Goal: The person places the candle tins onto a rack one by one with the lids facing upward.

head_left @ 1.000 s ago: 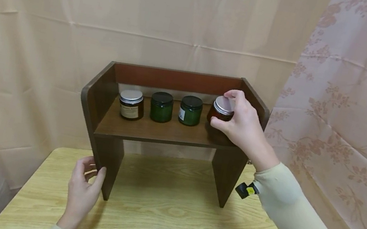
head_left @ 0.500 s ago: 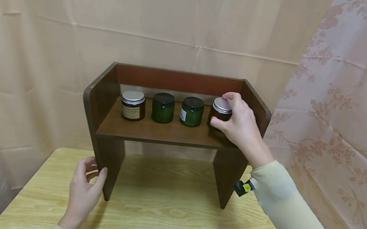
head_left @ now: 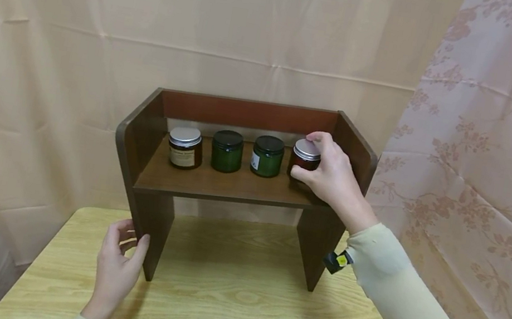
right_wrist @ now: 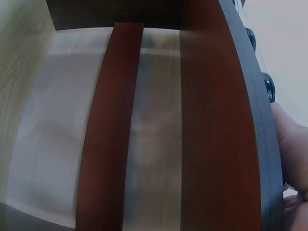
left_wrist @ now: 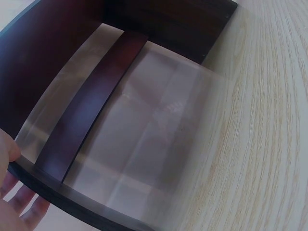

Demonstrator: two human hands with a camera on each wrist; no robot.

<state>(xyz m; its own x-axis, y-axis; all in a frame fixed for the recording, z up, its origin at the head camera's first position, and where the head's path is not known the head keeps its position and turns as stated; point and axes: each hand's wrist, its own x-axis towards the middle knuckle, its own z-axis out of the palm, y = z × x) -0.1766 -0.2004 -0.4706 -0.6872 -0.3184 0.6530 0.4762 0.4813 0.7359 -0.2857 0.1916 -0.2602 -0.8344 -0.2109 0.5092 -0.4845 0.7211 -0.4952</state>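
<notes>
A dark wooden desktop shelf (head_left: 220,190) bears a row of jars. At its right end, my right hand (head_left: 334,177) grips an amber jar with a silver lid (head_left: 307,149), thumb in front and fingertips behind the lid. To the left stand two green jars with black lids, one plain (head_left: 226,155) and one with a white label (head_left: 266,160). Farthest left is a labelled amber jar (head_left: 184,152) with a silver lid. Low down, my left hand (head_left: 118,266) holds the edge of the left side panel (head_left: 154,227) between thumb and fingers; its fingers (left_wrist: 33,211) curl behind the panel in the left wrist view.
The shelf stands on a light wood-grain table (head_left: 230,313). A beige curtain (head_left: 258,24) hangs behind, and a floral pink curtain (head_left: 499,166) lies to the right. Seen from below, a reddish crossbar (right_wrist: 108,130) spans the shelf's back.
My right hand has shifted the amber jar slightly to the left, nearer the labelled green jar. My left hand keeps its hold on the side panel, and the other jars stay put.
</notes>
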